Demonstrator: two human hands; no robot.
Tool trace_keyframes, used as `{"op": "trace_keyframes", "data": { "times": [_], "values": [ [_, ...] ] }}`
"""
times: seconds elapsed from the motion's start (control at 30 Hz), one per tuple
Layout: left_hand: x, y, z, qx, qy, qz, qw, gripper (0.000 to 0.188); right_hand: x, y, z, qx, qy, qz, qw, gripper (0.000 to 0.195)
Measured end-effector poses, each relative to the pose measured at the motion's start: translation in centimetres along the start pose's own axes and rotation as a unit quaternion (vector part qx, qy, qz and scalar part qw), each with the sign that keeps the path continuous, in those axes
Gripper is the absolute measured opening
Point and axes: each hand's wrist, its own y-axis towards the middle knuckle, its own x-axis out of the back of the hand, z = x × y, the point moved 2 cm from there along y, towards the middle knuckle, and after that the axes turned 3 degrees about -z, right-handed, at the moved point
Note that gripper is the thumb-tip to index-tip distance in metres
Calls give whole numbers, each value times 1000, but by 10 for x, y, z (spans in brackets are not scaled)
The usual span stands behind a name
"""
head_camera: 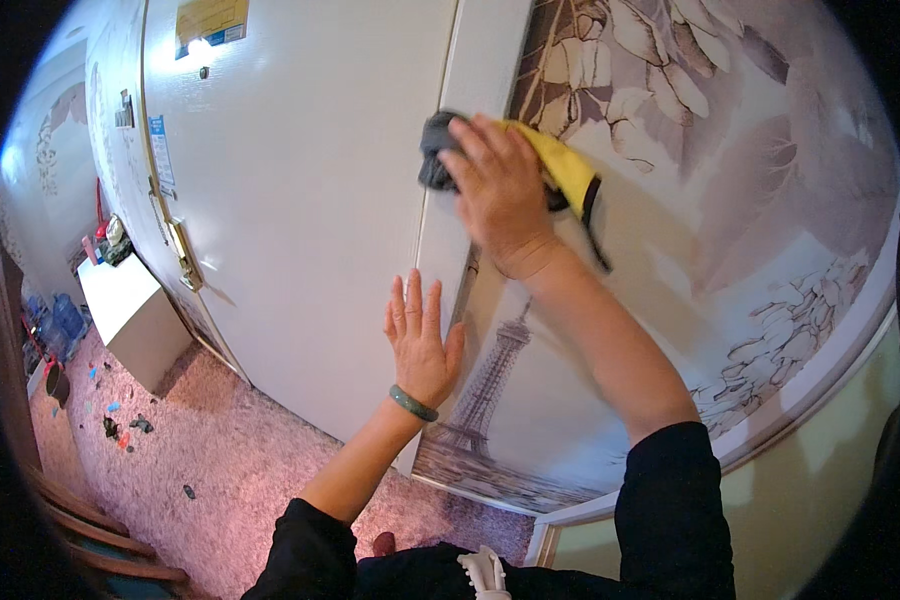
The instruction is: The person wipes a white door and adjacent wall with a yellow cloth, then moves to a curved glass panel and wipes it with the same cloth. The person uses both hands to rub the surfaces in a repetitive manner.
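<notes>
My right hand [499,191] presses a grey and yellow cloth [559,161] against the white door frame [480,67]. The cloth's grey part bunches up past the fingertips, and its yellow flap with a dark edge hangs out to the right, over the wall. Part of the cloth is hidden under the palm. Lower down, my left hand [424,349] lies flat with fingers spread, near the edge where the white door [300,225] meets the frame. It holds nothing, and a green bangle [414,403] circles its wrist.
Floral wallpaper [750,187] with an Eiffel Tower print [487,382] covers the right wall. A brass door handle [184,255] sits left. Beyond stand a white cabinet [154,341] and blue water jugs [64,322]. Small scraps [124,439] litter the pinkish floor [232,465]; wooden chair slats [112,536] show lower left.
</notes>
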Motion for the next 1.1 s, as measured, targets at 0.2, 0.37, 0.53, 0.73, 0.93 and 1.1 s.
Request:
{"op": "trace_keyframes", "data": {
  "times": [0.2, 0.37, 0.53, 0.73, 0.93, 1.1],
  "values": [
    [14, -25, 50, 47, 7, -19, 999, 60, -49, -110, 62, 103, 15, 158, 982, 29],
    [-3, -53, 63, 104, -25, 4, 994, 59, -78, -291, 112, 83, 260, 210, 939, 27],
    [-5, -55, 69, 102, -54, 21, 993, 60, -56, -280, 85, 51, 216, 141, 965, 25],
    [-6, -49, 65, 85, -81, 40, 992, 59, 26, -72, -17, 16, -120, 47, 992, 27],
    [-21, -57, 53, 79, -119, 68, 987, 63, 7, -91, 9, -23, -133, 1, 991, 28],
    [-28, -67, 33, 45, -138, 88, 985, 63, -12, -281, 80, 15, 47, 280, 959, 28]
  ]
}}
